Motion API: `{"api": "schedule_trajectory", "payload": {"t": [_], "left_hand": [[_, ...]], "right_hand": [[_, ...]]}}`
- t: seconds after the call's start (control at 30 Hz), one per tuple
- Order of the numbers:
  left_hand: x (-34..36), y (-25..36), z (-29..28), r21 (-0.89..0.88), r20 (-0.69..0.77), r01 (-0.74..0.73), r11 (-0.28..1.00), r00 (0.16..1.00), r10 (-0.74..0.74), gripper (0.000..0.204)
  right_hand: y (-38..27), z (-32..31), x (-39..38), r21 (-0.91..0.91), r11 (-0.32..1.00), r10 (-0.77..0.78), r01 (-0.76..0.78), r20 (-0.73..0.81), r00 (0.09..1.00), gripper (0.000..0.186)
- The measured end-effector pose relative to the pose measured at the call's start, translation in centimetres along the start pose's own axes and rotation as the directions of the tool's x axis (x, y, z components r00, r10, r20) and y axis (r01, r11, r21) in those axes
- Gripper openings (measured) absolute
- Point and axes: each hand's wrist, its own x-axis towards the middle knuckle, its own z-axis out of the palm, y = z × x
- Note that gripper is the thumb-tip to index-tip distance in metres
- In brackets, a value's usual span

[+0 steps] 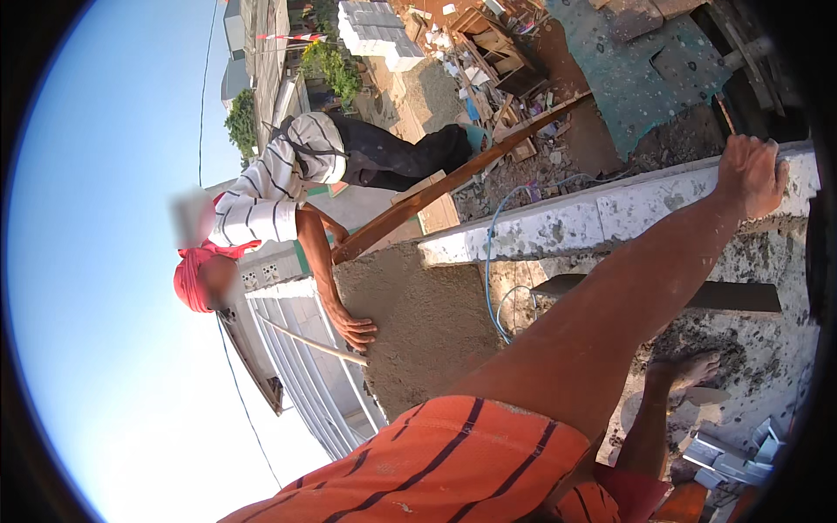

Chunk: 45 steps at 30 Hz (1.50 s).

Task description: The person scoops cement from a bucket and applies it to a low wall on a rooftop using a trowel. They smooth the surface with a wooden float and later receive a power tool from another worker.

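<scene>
My left arm, in an orange striped sleeve, stretches from the lower edge to the right. At its end my left hand [751, 174] is closed at the pale, mortar-spotted block wall [558, 220]. A thin reddish-brown rod [727, 115] shows at its knuckles; whether the fingers grip it or only the wall's edge is hidden. Beyond my sleeve spreads a rough grey mortar surface [427, 322]. On its edge rests the hand [353, 331] of a co-worker in a striped white shirt [257, 205]. My right hand is out of view.
The view is strongly tilted, with sky at left. A long wooden beam [462, 179] runs past the co-worker. A thin blue line [490, 248] crosses the wall. A dark bar [737, 296], a bare foot [693, 370] and metal channels [728, 458] lie at right. Debris [514, 113] covers the ground.
</scene>
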Motion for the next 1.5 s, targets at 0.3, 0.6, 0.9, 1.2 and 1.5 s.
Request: {"api": "schedule_trajectory", "payload": {"t": [0.3, 0.6, 0.9, 1.2, 1.5], "left_hand": [[-4.2, -9.8, -8.4, -0.225, -0.175, -0.197, 0.954, 0.972, 0.159, 0.032], [-45.7, -12.7, -44.4, 0.642, -0.566, 0.011, 0.767, 0.681, 0.464, 0.019], [-93.1, -4.5, -50.8, -0.053, -0.971, 0.964, 0.259, -0.11, 0.212, 0.035], [-99.0, -6.8, -41.1, -0.197, -0.898, 0.969, -0.151, -0.24, -0.37, 0.065], [-99.5, -6.9, -40.0, -0.189, -0.928, 0.976, -0.109, -0.214, -0.305, 0.066]], "right_hand": [[-6.6, 1.8, 11.2, -0.281, 0.78, -0.559, 0.559, 0.089, 0.825, 0.047], [-19.3, 17.4, 4.2, -0.081, 0.129, -0.992, 0.988, 0.006, 0.13, 0.046], [-14.5, 35.0, -10.2, 0.246, 0.299, -0.926, 0.922, 0.307, 0.219, 0.038], [-8.5, 54.4, -12.5, -0.023, 0.374, -0.609, 0.927, 0.748, 0.264, 0.053], [-4.2, 61.3, -17.4, -0.081, 0.247, -0.467, 0.966, 0.863, 0.192, 0.045]]}}
